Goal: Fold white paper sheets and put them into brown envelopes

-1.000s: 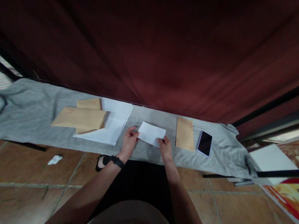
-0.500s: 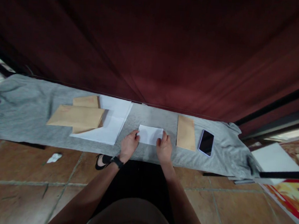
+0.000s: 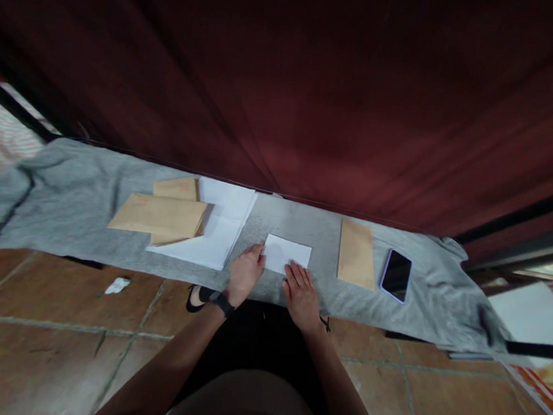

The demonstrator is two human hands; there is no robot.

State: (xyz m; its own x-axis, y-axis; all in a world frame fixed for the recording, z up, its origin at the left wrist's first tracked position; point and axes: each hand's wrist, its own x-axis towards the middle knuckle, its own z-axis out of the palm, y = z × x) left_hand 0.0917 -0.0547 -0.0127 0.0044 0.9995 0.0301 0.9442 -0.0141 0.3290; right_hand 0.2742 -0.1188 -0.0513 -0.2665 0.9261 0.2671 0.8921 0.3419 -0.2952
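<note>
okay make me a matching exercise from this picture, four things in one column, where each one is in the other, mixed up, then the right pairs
1. phone
2. small white paper
3. stacked brown envelopes
4. white scrap

A. on the tiled floor
B. under the fingers of the right hand
C. right of the lone brown envelope
D. partly over the large white sheets

Pairs: 1-C, 2-B, 3-D, 4-A

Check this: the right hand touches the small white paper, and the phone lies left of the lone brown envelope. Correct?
No: in the head view, the phone lies right of the lone brown envelope. The right hand touches the small white paper.
</note>
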